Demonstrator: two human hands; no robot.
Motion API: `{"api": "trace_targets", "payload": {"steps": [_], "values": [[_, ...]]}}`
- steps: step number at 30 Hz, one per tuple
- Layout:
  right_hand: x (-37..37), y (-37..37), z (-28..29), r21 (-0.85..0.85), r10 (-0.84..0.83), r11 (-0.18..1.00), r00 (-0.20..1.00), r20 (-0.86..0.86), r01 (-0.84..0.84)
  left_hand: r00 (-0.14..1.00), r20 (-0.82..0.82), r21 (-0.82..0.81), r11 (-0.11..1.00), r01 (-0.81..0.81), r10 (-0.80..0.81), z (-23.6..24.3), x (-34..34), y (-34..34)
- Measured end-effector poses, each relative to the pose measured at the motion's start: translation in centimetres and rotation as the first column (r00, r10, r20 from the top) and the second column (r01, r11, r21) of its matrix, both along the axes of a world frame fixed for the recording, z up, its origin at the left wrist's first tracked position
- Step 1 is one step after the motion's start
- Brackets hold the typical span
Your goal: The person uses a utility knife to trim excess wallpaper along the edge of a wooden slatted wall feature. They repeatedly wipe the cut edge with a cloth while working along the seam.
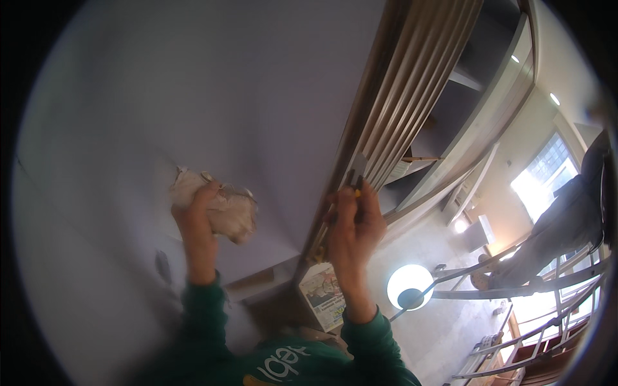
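Note:
My left hand (201, 209) is closed round a crumpled, pale, soft-looking packet (232, 215), held in front of the smooth grey panel (277, 83). Its thumb lies across the top, and I cannot make out what is inside. In my right hand (357, 225) is a small putty knife (362, 163) with a dark handle and a short light blade. The fingertips pinch the handle close to the blade. The blade points up along the ribbed brown trim (412, 83), at or very near its surface. My fingers hide part of the tool.
A printed newspaper (324, 297) lies below my right forearm. Beyond the trim are dark, shelf-like openings (438, 119). To the right, a bright round lamp (410, 287) stands near metal ladder rails (483, 294), with another person's dark-clad leg (553, 222) above them.

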State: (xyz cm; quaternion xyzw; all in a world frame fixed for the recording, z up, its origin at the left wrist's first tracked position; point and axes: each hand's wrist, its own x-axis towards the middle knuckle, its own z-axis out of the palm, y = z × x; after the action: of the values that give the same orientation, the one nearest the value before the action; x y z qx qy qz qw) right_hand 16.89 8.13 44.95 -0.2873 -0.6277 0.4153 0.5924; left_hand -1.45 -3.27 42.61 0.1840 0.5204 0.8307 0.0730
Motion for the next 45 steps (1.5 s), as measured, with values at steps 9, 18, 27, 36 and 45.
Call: {"api": "trace_targets", "payload": {"steps": [9, 18, 27, 36, 45], "values": [[0.5, 2.1, 4.0, 0.41, -0.329, 0.897, 0.865, 0.378, 0.162, 0.986, 0.12, 0.031, 0.993, 0.113, -0.115, -1.2, 1.1, 0.3], [-0.4, 1.6, 5.3, 0.43, -0.405, 0.877, 0.812, 0.421, 0.214, 0.981, 0.144, 0.032, 0.992, 0.125, -0.128, -1.8, 0.9, 0.7], [-0.9, 1.1, 5.1, 0.501, -0.448, 0.841, 0.783, 0.431, 0.205, 0.975, 0.111, -0.004, 0.981, 0.195, -0.194, -1.7, 0.6, -0.1], [-1.4, 1.6, 2.9, 0.497, -0.445, 0.841, 0.796, 0.411, 0.214, 0.974, 0.103, 0.021, 0.979, 0.202, -0.203, -1.6, 0.5, 0.2], [-0.4, 1.0, 0.7, 0.411, -0.361, 0.895, 0.819, 0.445, 0.171, 0.974, 0.129, 0.042, 0.982, 0.184, -0.188, -1.4, 1.4, 1.2]]}}
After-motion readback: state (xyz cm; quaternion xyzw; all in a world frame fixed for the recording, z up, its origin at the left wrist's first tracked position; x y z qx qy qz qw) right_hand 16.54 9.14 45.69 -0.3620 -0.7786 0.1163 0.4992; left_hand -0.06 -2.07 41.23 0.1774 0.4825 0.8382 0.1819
